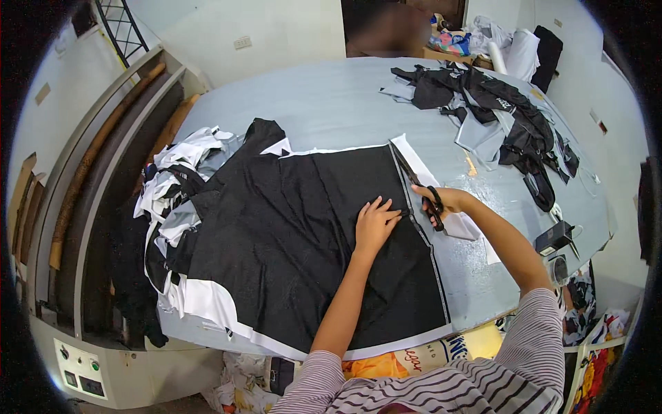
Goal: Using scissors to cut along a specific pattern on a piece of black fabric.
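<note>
A carton [447, 56] at the far edge of the bench [317, 90] has a colourful packet and pale plastic on and around it, though how much lies inside cannot be told. A clear cup [557, 269] stands by the right edge near a small black box [554, 238]; the contents of both are unclear. At lower right, a pale-framed bin [598, 369] holds red, yellow and dark cloth. Large printed lettering runs across a yellow and orange sack [479, 341] below the near edge, and small white lettering marks the dark pile of pieces [514, 121] at far right. The black cloth [296, 221] lies spread over the middle of the bench, white showing along its borders, with a heap of white, grey and black cloth [183, 162] at its left. The left hand [377, 224] lies spread on it, gripping nothing visible, while the right hand [447, 201] is clenched around the handles of black scissors [412, 172], their blades pointing away along the cloth's right edge
</note>
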Motion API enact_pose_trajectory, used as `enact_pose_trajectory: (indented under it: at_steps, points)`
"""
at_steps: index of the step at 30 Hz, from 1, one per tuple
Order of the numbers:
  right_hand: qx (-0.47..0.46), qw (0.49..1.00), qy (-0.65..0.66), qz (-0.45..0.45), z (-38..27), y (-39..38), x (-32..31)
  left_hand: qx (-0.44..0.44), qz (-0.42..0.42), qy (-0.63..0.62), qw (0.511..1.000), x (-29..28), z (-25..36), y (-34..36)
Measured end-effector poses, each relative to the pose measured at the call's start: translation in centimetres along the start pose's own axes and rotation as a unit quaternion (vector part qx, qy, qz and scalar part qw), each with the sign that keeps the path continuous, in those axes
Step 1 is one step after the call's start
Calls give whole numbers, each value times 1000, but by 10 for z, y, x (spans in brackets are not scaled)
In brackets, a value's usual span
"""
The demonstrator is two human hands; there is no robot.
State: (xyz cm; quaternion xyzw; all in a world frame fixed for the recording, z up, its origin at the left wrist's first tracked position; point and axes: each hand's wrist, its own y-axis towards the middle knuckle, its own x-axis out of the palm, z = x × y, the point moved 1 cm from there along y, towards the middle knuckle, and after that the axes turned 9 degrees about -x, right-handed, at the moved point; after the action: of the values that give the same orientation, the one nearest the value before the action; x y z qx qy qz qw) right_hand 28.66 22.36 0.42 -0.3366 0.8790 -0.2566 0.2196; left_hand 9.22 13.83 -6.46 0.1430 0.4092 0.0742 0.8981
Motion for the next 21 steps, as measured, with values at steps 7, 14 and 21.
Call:
enact_pose_trajectory:
  at_steps: [7, 14, 21]
  points:
    - [-24, 1000, 10, 8, -9, 7, 6, 9, 27, 27, 999, 0, 2, -4]
    - [-21, 1000, -1, 7, -10, 21, -2, 6, -30, 50, 998, -1, 6, -3]
    - [-51, 996, -55, 45, -6, 35, 5, 14, -31, 74, 997, -2, 2, -1]
